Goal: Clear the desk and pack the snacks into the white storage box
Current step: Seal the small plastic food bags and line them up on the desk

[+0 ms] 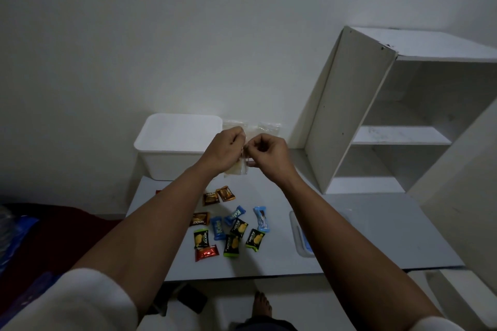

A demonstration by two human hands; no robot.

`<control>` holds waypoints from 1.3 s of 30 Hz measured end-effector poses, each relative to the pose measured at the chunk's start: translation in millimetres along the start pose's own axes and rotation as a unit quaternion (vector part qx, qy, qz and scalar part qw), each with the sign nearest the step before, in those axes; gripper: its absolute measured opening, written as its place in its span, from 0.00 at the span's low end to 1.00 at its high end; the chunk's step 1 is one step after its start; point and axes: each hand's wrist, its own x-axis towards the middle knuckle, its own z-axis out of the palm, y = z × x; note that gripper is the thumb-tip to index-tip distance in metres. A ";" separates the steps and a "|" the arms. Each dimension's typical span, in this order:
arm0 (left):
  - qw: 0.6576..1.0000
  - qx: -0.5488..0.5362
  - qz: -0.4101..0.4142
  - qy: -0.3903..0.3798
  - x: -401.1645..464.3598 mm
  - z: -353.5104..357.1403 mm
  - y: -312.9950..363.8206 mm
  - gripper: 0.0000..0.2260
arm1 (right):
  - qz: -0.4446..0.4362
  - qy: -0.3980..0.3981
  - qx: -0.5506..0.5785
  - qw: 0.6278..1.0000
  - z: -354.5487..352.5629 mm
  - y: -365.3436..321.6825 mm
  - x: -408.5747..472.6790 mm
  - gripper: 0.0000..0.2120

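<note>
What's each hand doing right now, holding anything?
Left hand: fingers pinch the top of a clear plastic bag.
Right hand: fingers curled, pinching the same bag's top edge.

Snack packets: green (201, 238) four, blue (260, 218) three, brown (209, 198) three.

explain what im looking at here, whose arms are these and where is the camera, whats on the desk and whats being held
There is no machine here. One camera sits on a person's head, looking forward and down, so the two bare arms are that person's own. The left hand and right hand together pinch a small clear plastic bag above the desk. On the desk lie small wrapped snacks: brown ones, blue ones, green ones and a red one. Behind them, against the wall, stands the white storage box, and more clear bags lie beside it. A white shelf unit stands on the right.
</note>
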 end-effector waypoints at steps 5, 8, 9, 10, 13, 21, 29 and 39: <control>0.999 -0.020 -0.008 -0.043 2.0 -4.1 -1.6 0.13 | 0.041 0.003 0.052 0.998 -5.3 -1.7 1.7 0.07; 0.999 -0.002 -0.013 -0.035 -2.5 -2.3 -3.1 0.10 | 0.031 0.028 0.038 0.998 -4.9 1.2 3.5 0.07; 0.999 0.005 -0.015 -0.038 -5.1 -0.7 -3.8 0.10 | 0.032 0.038 0.039 0.998 -5.3 3.0 4.4 0.06; 0.999 0.016 -0.016 -0.044 -8.8 0.7 -3.1 0.12 | 0.032 0.045 0.038 0.998 -5.9 5.1 5.3 0.05; 0.997 0.038 -0.010 -0.060 -13.5 5.0 -6.6 0.14 | 0.032 0.045 0.033 0.998 -6.4 11.9 5.8 0.03; 0.996 -0.012 -0.051 -0.070 2.5 26.2 -10.9 0.11 | 0.059 -0.004 -0.048 0.997 -20.1 29.0 5.9 0.03; 0.996 -0.049 -0.067 -0.015 31.6 69.1 -44.4 0.03 | 0.148 -0.012 -0.113 0.983 -55.6 65.8 15.9 0.08; 0.956 -0.174 -0.208 -0.106 108.9 141.6 -113.4 0.06 | 0.228 0.023 0.021 0.973 -120.9 142.4 79.1 0.08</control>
